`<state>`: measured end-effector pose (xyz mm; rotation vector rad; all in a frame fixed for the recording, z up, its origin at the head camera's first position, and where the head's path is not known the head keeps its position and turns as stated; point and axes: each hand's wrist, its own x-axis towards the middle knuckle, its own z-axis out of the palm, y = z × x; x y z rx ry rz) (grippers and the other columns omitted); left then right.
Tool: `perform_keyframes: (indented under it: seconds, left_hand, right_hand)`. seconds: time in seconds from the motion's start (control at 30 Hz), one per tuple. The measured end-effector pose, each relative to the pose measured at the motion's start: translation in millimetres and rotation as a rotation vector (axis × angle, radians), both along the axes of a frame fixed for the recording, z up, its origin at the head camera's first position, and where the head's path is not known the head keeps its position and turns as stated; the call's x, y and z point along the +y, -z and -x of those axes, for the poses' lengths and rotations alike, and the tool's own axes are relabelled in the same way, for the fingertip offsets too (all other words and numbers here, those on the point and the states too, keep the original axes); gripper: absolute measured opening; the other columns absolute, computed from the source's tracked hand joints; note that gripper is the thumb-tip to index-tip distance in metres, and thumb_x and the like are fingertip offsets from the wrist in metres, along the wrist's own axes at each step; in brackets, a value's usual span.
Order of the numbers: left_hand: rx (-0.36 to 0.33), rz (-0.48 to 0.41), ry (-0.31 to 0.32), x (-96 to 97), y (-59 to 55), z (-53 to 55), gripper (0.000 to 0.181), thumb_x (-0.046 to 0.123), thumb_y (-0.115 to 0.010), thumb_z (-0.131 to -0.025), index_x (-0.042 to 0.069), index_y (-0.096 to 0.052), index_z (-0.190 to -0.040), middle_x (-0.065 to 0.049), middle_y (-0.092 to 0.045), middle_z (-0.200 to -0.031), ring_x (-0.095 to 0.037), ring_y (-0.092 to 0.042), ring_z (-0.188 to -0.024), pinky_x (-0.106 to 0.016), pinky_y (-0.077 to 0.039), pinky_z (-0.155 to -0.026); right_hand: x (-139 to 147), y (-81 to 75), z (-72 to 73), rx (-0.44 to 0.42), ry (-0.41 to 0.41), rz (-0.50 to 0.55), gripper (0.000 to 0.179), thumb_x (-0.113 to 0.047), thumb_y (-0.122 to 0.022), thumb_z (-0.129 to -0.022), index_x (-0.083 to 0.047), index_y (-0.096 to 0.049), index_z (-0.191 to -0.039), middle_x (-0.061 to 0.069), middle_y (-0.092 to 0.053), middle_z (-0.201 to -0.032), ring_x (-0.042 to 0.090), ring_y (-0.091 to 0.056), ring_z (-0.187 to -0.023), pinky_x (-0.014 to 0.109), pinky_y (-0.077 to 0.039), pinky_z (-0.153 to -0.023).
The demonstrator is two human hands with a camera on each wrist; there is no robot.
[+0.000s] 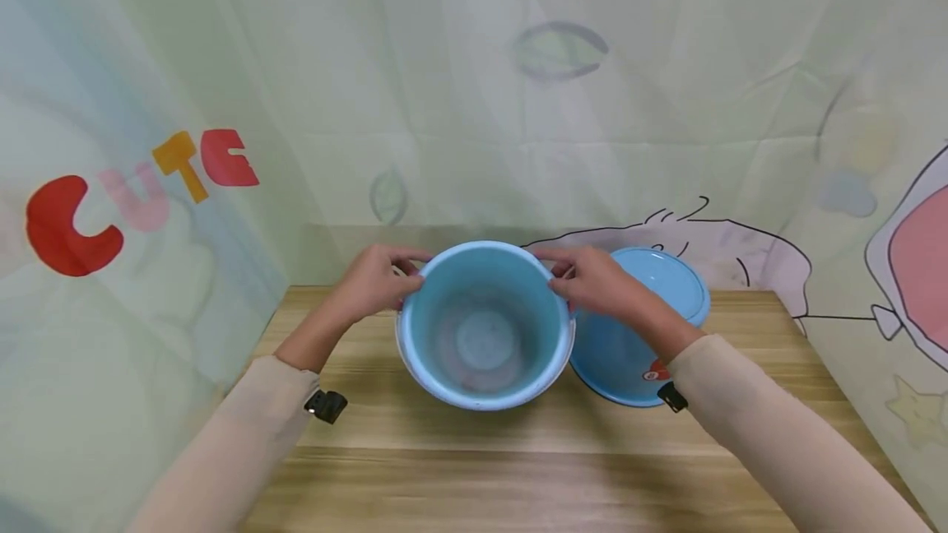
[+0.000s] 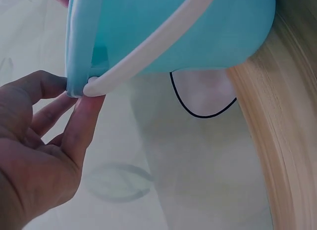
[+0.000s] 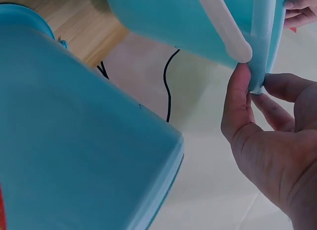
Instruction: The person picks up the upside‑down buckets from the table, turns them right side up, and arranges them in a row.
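Currently, left hand (image 1: 374, 282): pinching the pale blue bucket (image 1: 485, 340) narrowly by its rim (image 1: 485, 401), thumb and fingers meeting it next to one end of the handle (image 2: 153, 47)
Right hand (image 1: 588, 280): gripping the same rim on the opposite side, its fingertips pressing just beside the handle's other end
Bucket: being held between the two grips, its mouth facing the head view; whether its base is touching the table (image 1: 474, 484) is not showing clearly
Handle: running white from beside each grip along the bucket's outer wall
Second blue bucket (image 1: 622, 352): standing upside down to the right of the held one, the right forearm partly hiding it, a red mark (image 1: 655, 370) showing near the right cuff
Sleeves (image 1: 255, 426): covering the forearms behind both grips in beige
Backdrop (image 1: 474, 105): hanging beyond the grips, colourful letters (image 1: 74, 229) spelling CUTE well off to the left hand's left
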<state>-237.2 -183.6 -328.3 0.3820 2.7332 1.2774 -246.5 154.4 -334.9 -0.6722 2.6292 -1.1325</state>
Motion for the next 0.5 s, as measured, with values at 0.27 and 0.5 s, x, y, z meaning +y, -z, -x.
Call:
perform_keyframes:
  seconds: [0.27, 0.5]
  left_hand:
    - [-0.083, -0.012, 0.003, 3.0, -4.6, 12.5, 0.037, 0.005, -0.062, -0.094, 0.001, -0.070, -0.130, -0.025, -0.074, -0.105, -0.021, -0.074, -0.075, -0.038, -0.064, -0.063]
    - [-0.140, 0.045, 0.002, 5.6, -8.5, 21.0, 0.036, 0.005, -0.061, -0.094, 0.002, -0.070, -0.129, -0.024, -0.075, -0.108, -0.021, -0.074, -0.077, -0.038, -0.064, -0.064]
  right_hand:
    - [-1.8, -2.9, 14.2, -0.057, 0.021, -0.070, 0.053, -0.011, -0.059, -0.097, -0.020, -0.056, -0.150, 0.016, -0.073, -0.117, 0.020, -0.074, -0.081, 0.041, -0.064, -0.073]
    - [-3.2, -1.6, 24.5, -0.097, -0.011, -0.086, 0.052, -0.010, -0.059, -0.098, -0.017, -0.057, -0.149, 0.017, -0.074, -0.116, 0.020, -0.075, -0.080, 0.037, -0.064, -0.073]
